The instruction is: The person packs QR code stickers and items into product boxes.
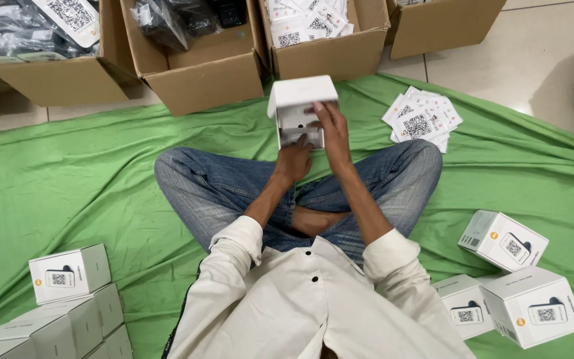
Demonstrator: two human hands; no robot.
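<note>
1. Both hands closed on an open white box [298, 110] held above the crossed legs: left hand [293, 159] gripping its lower front edge, right hand [330, 129] clasped over its right side with fingers curled onto the rim.
2. Lid of the box flipped up and tilted away toward the cardboard cartons; inside looks pale, contents too unclear to tell.
3. Seated cross-legged in blue jeans [220, 189] on a green cloth [68, 179] spread over a tiled floor.
4. Just right of the box, a loose pile of printed white cards [422, 119] lying on the cloth.
5. Along the far edge, open cardboard cartons [200, 70]: two with dark plastic-wrapped items, one with more white cards.
6. Closed white boxes stacked at lower left [71, 272] and three more grouped at lower right [503, 240], well apart from the hands.
</note>
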